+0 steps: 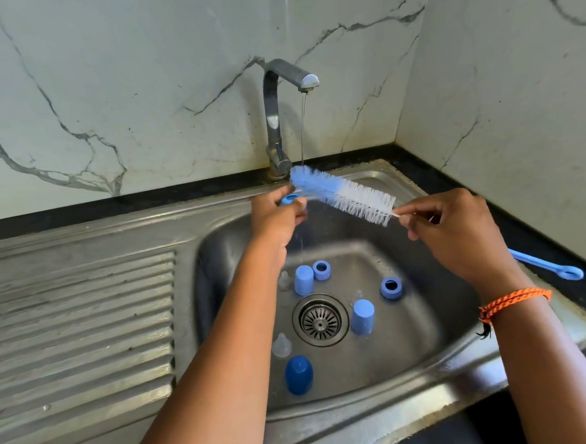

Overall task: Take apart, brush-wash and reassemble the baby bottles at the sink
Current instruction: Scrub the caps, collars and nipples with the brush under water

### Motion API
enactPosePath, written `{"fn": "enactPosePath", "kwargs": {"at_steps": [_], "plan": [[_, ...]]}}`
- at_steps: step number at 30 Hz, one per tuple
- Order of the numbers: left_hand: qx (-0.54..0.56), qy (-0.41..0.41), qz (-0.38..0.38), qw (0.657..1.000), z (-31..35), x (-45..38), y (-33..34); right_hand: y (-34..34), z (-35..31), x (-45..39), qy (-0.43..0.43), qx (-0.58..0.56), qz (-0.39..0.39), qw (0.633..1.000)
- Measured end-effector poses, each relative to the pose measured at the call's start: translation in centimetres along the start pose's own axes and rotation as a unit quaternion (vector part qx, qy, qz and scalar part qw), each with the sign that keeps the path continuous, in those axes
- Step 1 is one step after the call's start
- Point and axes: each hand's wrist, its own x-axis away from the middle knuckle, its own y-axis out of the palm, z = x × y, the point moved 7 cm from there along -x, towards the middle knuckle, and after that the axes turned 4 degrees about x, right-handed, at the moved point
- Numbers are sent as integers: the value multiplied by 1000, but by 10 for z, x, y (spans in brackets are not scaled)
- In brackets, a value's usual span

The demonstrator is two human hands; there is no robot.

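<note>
A stainless steel sink (pixel 440 353) with a ribbed drainboard (pixel 78 324) on its left sits in a corner of white veined marble wall (pixel 139 94). The tap (pixel 278 119) runs a thin stream onto a blue-and-white bottle brush (pixel 343 193). The right hand (pixel 457 232) pinches the brush's stem; the left hand (pixel 277 219) grips a small blue part (pixel 288 199). Blue caps (pixel 362 317), collars (pixel 391 288) and clear teats (pixel 281 345) lie in the basin around the drain (pixel 320 320).

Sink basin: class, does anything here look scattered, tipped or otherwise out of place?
Yes. Bottle parts lie scattered around the drain: a dark blue cap and a clear nipple lie apart, unassembled. No bottle bodies are visible.
</note>
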Motion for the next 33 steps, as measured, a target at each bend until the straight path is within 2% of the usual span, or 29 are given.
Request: {"fn": "enactPosePath", "kwargs": {"at_steps": [5,10,14,15,17,19,22,25,26,29,33], "plan": [[16,51,29,998,2,-1,-2,-4,7,1,-3,7,-35,999],[-32,49,-6,998,0,1,3,2,0,1,-6,40,-16,999],[-19,50,61,997,4,-1,-16,-3,10,0,5,30,-34,999],[-44,72,93,992,10,-1,-24,-5,13,0,9,36,-31,999],[-168,144,140,965,33,4,-31,-2,11,-1,8,47,-27,998],[-270,190,124,936,56,9,-28,9,2,-1,-2,31,-35,999],[-262,161,24,951,79,13,-28,26,-12,4,-34,53,-83,995],[-338,199,93,915,112,20,-55,37,-13,8,-46,74,-143,986],[-345,191,90,915,114,22,-65,39,-12,8,-41,78,-155,984],[-376,149,62,912,103,29,-102,43,-14,11,-33,82,-164,982],[-419,131,100,893,100,47,-182,51,-37,21,-40,93,-140,985]]}}
